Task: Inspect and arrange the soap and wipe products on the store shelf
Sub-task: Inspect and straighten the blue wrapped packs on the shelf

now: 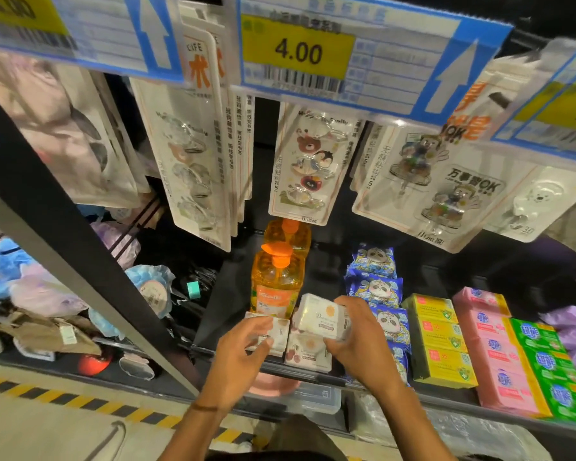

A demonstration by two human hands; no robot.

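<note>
Right hand (359, 341) fingers curl round a white, orange-dotted wipe pack (321, 319) right of the soap bottle (276, 281), left hand (243, 347) fingers grip a small pack (276, 331) before it at the shelf (226, 294) edge, bare room left.

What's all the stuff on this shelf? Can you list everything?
price tag: one, yellow, top, reads 4.00
hook cards: several, white, hanging above shelf
pump bottles: two, orange, mid-shelf, one behind the other
lifted wipe pack: one, white, in right hand
front wipe packs: two, white, shelf front edge
panda packs: one row, blue, right of bottles
soap boxes: three rows, yellow, pink, green, far right
mesh puffs: several, blue and purple, left bay
left hand: fingers grip a front wipe pack
right hand: fingers hold lifted wipe pack
</note>
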